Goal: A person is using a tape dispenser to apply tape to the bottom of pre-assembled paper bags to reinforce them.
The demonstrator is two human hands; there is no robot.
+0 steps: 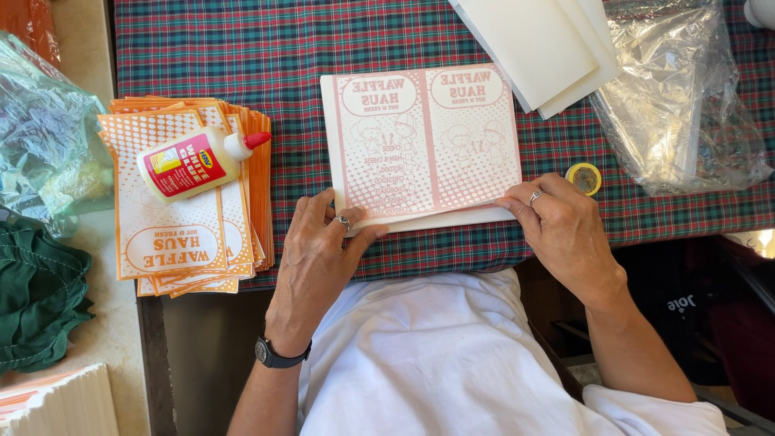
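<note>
Pink-printed cream paper sheet (420, 145) lies flat on the green and red plaid tablecloth (282, 48), its near edge turned up into a narrow fold. From the head view, my left hand (319, 242) presses that fold at the left corner, fingers spread flat and clasping nothing; my right hand (557, 222) pins the right end, fingertips down flat. A white glue bottle with a red cap (198, 161) rests on the stack of orange-printed paper bags (182, 202) to my left. Blank cream sheets (541, 44) and a crumpled clear plastic bag (678, 97) lie beyond. If one hand slips, I judge the crease could run crooked.
</note>
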